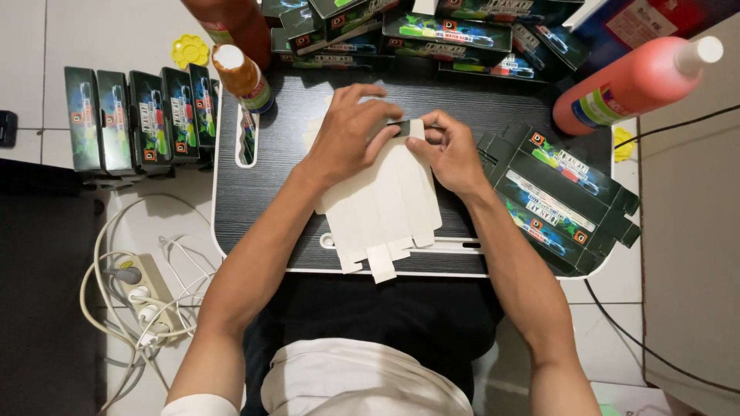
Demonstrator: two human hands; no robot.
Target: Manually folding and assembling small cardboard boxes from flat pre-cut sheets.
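Flattened cardboard box blank (pixel 385 208), with its white inner side up, lies in the middle of the dark worktop (pixel 254 216), and its lower flaps reach over the near edge. The left hand (pixel 351 131) presses flat on the upper left part of the blank, with the fingers spread toward the top edge. The right hand (pixel 451 150) pinches a small flap at the top edge of the blank between thumb and fingers, so both hands are closed on the same piece and almost touch each other. Just to the right of the blank lies a stack of unfolded dark green boxes (pixel 559 204), printed side up. A row of finished green boxes (pixel 139 119) stands on the floor at the left, and more boxes (pixel 447 35) are piled at the far edge. An orange bottle (pixel 243 77) stands at the upper left, and a red bottle (pixel 636 81) lies tilted at the upper right. A white power strip (pixel 146 296) with cables is on the floor at the lower left.
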